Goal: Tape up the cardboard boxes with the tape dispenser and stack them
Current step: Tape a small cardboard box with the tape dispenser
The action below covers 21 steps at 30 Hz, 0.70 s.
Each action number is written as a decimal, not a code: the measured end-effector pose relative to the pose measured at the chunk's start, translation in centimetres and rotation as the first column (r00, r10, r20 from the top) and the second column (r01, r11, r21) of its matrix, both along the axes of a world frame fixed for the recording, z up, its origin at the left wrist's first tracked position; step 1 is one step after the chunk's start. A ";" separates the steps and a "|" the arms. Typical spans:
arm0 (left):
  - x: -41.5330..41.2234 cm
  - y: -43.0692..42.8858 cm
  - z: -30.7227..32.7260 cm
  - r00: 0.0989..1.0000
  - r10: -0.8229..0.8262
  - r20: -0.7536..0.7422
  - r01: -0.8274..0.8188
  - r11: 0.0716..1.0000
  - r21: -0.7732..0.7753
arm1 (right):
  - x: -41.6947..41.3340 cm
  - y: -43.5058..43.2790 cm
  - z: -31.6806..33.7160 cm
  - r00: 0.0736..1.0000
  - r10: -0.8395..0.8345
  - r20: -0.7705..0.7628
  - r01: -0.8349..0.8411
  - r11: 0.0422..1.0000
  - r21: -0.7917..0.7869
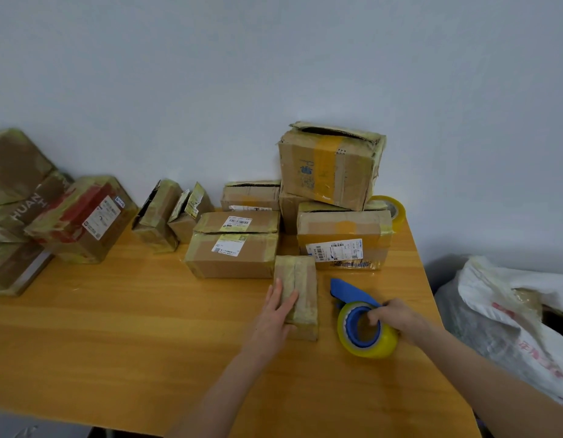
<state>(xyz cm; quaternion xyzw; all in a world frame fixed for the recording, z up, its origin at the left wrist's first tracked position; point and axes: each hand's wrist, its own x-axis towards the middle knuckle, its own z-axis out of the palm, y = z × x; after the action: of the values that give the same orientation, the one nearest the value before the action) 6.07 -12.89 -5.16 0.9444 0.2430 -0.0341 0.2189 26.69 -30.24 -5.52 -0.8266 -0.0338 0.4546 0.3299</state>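
1. Left hand: fingers straight, pressing flat on top of the small box; no curl round it.
2. Right hand: fingers curled into the blue core, gripping the tape dispenser, which carries a yellow roll and sits on the table just right of the small box, not touching it.
3. Edges: the table's right edge runs diagonally close behind the right hand; the near edge is below both forearms. A white bag lies beyond the right edge.
4. Open room: bare wood left of the left hand, up to the left pile.
5. Back right, by the wall: top box sits tilted on the stack; a spare tape roll is beside it at the table corner.
6. Writing: "HUAN" on the far-left box. Barcode labels on the labelled box and the middle box; their text is too small to read. Red print on the bag is unreadable.
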 end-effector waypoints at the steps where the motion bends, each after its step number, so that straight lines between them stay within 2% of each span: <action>1: -0.1 0.1 -0.1 1.000 0.004 0.012 -0.004 1.000 -0.018 | 0.3 -0.3 0.2 1.000 -0.013 -0.028 0.014 1.000 0.028; 6: 0.0 0.5 0.9 1.000 0.023 -0.010 -0.024 0.995 -0.098 | 2.0 -1.6 5.0 0.998 -0.019 -0.056 0.035 0.956 0.290; 8: 0.3 0.7 2.1 1.000 0.025 -0.013 -0.026 0.998 -0.054 | 2.0 -1.7 7.4 1.000 -0.006 -0.024 0.015 0.925 0.379; 10: 0.8 0.7 3.9 0.979 0.143 0.144 -0.134 0.988 -0.075 | 1.6 -2.0 9.0 1.000 0.020 -0.013 -0.012 0.885 0.465; 11: 1.1 0.7 5.0 0.944 0.254 0.210 -0.218 0.959 -0.183 | 1.3 -2.2 9.5 0.999 0.032 -0.021 -0.017 0.862 0.507; 12: 1.4 0.8 6.0 0.904 0.371 0.214 -0.283 0.892 -0.352 | 0.9 -2.4 10.0 0.998 0.055 -0.022 -0.035 0.845 0.534; 14: 2.0 0.8 7.9 0.858 0.506 0.085 -0.297 0.625 -0.722 | 0.5 -2.5 10.3 0.995 0.097 -0.002 -0.079 0.828 0.555; 15: 2.2 0.6 8.5 0.851 0.524 0.031 -0.276 0.497 -0.823 | 0.4 -2.4 10.4 0.993 0.119 0.011 -0.105 0.825 0.556; 16: 2.2 0.5 9.0 0.850 0.527 0.010 -0.254 0.427 -0.868 | 0.2 -2.2 10.4 0.990 0.142 0.025 -0.132 0.818 0.559; 21: 2.3 -0.5 9.5 0.859 0.511 -0.033 -0.263 0.385 -0.885 | -0.7 -1.1 10.4 0.968 0.240 0.077 -0.240 0.787 0.568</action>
<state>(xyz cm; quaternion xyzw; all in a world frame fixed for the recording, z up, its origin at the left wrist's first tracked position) 8.33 -13.34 4.32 0.6142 0.3781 0.0181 0.6924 26.01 -31.36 4.84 -0.6780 -0.2736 0.4614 0.5025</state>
